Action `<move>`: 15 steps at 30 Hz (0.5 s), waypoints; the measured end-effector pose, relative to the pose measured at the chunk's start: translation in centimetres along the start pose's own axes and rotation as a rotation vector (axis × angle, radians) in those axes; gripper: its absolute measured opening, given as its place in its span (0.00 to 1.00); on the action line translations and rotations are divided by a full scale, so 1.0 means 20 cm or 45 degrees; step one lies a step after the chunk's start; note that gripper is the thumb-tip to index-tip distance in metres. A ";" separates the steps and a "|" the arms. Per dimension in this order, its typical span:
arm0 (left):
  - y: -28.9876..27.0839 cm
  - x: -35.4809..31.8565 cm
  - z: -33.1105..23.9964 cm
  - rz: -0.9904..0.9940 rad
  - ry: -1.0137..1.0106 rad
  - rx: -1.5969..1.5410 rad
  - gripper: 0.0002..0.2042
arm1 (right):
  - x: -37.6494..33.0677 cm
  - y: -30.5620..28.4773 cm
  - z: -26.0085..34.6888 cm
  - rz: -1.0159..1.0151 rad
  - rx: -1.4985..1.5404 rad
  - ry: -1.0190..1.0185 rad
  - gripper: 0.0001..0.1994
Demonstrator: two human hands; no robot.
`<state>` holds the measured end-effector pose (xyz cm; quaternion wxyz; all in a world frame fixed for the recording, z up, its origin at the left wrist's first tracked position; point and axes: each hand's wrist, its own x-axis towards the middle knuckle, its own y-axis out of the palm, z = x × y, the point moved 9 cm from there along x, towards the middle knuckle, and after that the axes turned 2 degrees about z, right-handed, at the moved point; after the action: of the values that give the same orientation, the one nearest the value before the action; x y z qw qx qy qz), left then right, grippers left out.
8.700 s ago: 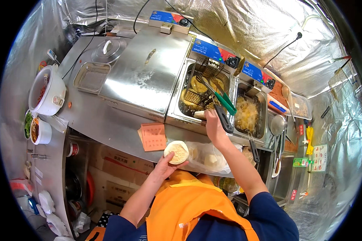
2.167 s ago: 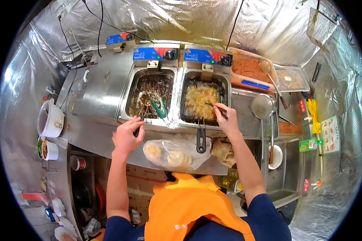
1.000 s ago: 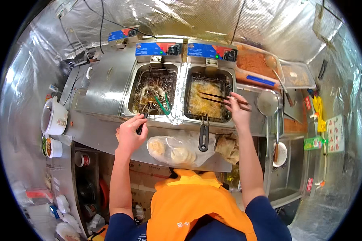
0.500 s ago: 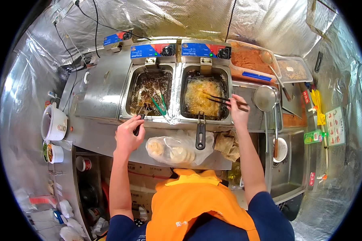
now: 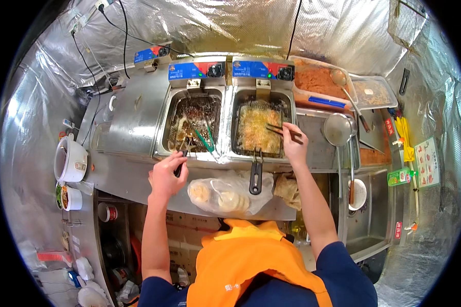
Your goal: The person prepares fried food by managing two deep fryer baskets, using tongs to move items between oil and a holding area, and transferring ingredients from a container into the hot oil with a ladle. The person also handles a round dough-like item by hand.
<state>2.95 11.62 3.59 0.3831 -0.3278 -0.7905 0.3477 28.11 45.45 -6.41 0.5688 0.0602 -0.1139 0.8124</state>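
My left hand (image 5: 168, 174) is closed around the black handle (image 5: 180, 165) of a frying basket at the front of the left fryer (image 5: 163, 123). Dark oil fills that fryer, and green-tipped tongs (image 5: 205, 139) lean inside it. In my right hand (image 5: 295, 147) is a pair of dark chopsticks (image 5: 279, 129), gripped near their rear ends. Their tips reach into the right fryer (image 5: 292, 110), over golden food (image 5: 257, 125) frying in bubbling oil. A second basket handle (image 5: 255, 178) sticks out over that fryer's front edge, with neither hand on it.
A plastic bag of pale round pieces (image 5: 225, 197) lies before the fryers, beside a brown cloth (image 5: 288, 190). Right of the fryers are ladles (image 5: 337, 128), a tub of reddish food (image 5: 320, 79) and a sink (image 5: 369, 220). A white pot (image 5: 76, 162) stands at left.
My right hand has moved slightly left and down, bringing the chopsticks along; the frying food now looks more spread out. My left hand stays at the basket handle, slightly lower.
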 end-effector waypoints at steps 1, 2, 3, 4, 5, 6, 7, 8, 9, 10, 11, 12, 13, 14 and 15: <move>-0.01 0.00 0.01 -0.010 0.007 0.017 0.08 | -0.02 -0.01 0.08 -0.032 -0.017 -0.034 0.09; -0.01 -0.01 0.02 -0.013 -0.009 0.011 0.08 | -0.02 0.03 0.17 0.006 -0.003 -0.060 0.09; -0.01 -0.01 0.03 -0.020 -0.022 0.013 0.08 | -0.05 0.08 0.28 0.031 0.005 -0.078 0.09; 0.00 0.00 0.02 -0.009 -0.030 0.008 0.08 | -0.09 0.09 0.32 0.044 0.005 -0.081 0.09; 0.00 0.02 -0.02 0.011 -0.013 -0.001 0.08 | -0.09 0.17 0.17 0.297 -0.065 -0.046 0.10; 0.01 0.04 -0.04 0.027 0.004 -0.014 0.08 | -0.11 0.19 0.15 0.331 -0.200 -0.261 0.10; 0.01 0.05 -0.04 0.029 0.015 -0.012 0.08 | -0.13 0.23 0.18 0.371 -0.331 -0.488 0.11; 0.00 0.02 0.00 0.012 -0.005 -0.002 0.08 | -0.15 0.23 0.26 0.390 -0.239 -0.311 0.11; 0.00 -0.02 0.03 0.004 -0.029 -0.002 0.08 | -0.17 0.16 0.39 0.313 -0.243 -0.300 0.11; -0.01 -0.04 0.04 -0.011 -0.015 0.003 0.08 | -0.18 0.09 0.48 0.232 -0.247 -0.288 0.11; -0.02 -0.03 0.04 -0.024 -0.020 0.003 0.08 | -0.18 0.01 0.52 0.139 -0.256 -0.267 0.11; -0.01 0.00 0.01 -0.018 -0.013 -0.006 0.08 | -0.16 -0.03 0.40 0.116 -0.290 -0.219 0.11; 0.00 0.01 -0.01 -0.014 -0.006 -0.015 0.08 | -0.16 -0.02 0.31 0.163 -0.390 -0.304 0.10; 0.00 0.02 -0.02 -0.031 0.022 0.000 0.08 | -0.14 0.05 0.31 0.213 -0.474 -0.406 0.10; 0.00 0.03 -0.02 -0.026 0.029 -0.007 0.08 | -0.14 0.10 0.32 0.263 -0.559 -0.508 0.10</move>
<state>3.01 12.23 4.04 0.3947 -0.3246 -0.7904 0.3378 27.03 40.62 -1.14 0.4492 0.0825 -0.4015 0.7939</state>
